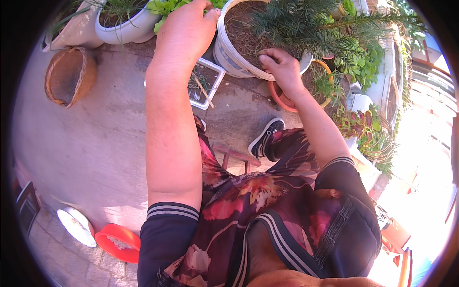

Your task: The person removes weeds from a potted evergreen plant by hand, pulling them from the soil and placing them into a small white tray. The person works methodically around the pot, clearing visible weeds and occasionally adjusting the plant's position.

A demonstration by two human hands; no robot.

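A large white plastic bucket holds brown soil strewn with dry needles or stems, and a dark green needle-leaved conifer grows in it. My right hand is over the bucket's near rim, fingers curled and thumb near the fingertips above the soil. Whether a thin stem sits between those fingertips is too small to tell. My left hand is just left of the bucket, in front of light green lettuce leaves. Its thumb and fingers are bent together at the top edge, and their grip is partly hidden.
A white tray with plant scraps and a thin wooden stick lies below the bucket. Terracotta-coloured pots stand to the right. A brown basket and white planters are at left. A red basin and white basin lie lower left.
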